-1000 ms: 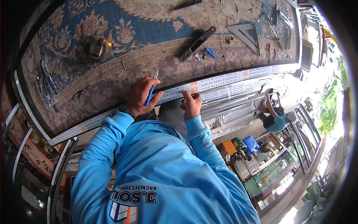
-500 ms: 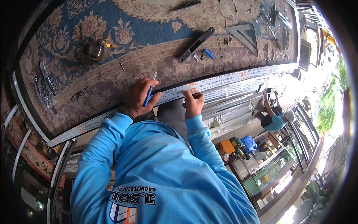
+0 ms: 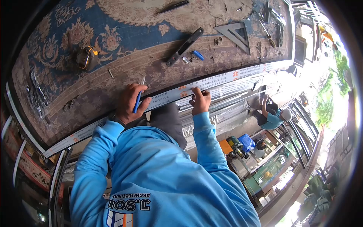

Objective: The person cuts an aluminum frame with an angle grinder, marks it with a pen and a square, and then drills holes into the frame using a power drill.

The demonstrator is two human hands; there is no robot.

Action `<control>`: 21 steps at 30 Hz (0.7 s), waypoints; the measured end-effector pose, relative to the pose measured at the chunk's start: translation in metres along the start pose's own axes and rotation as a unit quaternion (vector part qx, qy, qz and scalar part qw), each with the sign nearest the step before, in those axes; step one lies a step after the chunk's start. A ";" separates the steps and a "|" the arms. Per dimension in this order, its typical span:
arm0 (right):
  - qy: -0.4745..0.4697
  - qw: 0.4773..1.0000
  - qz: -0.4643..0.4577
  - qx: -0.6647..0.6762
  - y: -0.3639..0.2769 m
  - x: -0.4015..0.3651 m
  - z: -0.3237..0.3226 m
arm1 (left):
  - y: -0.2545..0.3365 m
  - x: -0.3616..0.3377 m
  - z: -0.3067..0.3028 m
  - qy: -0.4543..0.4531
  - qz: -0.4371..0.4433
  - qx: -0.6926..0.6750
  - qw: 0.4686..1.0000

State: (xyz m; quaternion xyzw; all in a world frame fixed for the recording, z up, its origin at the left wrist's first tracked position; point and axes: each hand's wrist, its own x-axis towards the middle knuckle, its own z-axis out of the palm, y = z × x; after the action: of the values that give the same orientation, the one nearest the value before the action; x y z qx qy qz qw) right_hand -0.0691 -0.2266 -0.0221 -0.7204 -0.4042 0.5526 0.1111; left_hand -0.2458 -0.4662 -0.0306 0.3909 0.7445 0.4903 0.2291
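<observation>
Carpeted bench, pen in left hand

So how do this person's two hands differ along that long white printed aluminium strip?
The left hand grips a blue pen; the right hand holds no tool. The left hand rests partly on the patterned carpet, while the right hand's bent fingertips press the white printed aluminium strip. Both come out of light blue sleeves.

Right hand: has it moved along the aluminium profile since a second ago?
Yes. The right hand slid rightward along the aluminium profile. Its fingertips were at the orange logo before and now rest to the right of it.
</observation>
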 end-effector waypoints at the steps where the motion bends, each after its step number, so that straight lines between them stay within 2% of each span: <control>1: -0.007 1.000 0.003 0.005 -0.002 0.004 -0.003 | 0.000 0.000 0.000 0.000 -0.001 -0.001 1.000; 11: -0.020 0.999 -0.005 0.033 -0.013 0.029 -0.020 | 0.003 0.003 0.000 0.003 -0.008 0.012 1.000; 14: 0.016 0.999 -0.007 0.030 -0.021 0.035 -0.023 | 0.005 0.003 0.000 -0.003 -0.013 0.010 1.000; 17: -0.011 0.999 0.001 0.040 -0.026 0.049 -0.035 | 0.002 0.001 -0.001 -0.021 -0.012 0.014 1.000; 21: 0.028 0.998 -0.002 0.049 -0.040 0.066 -0.045 | 0.004 0.003 0.000 -0.005 -0.019 0.008 1.000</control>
State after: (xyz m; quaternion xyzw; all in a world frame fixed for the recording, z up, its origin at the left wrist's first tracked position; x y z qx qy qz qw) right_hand -0.0434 -0.1415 -0.0281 -0.7281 -0.3752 0.5513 0.1586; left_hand -0.2458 -0.4625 -0.0266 0.3812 0.7546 0.4776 0.2389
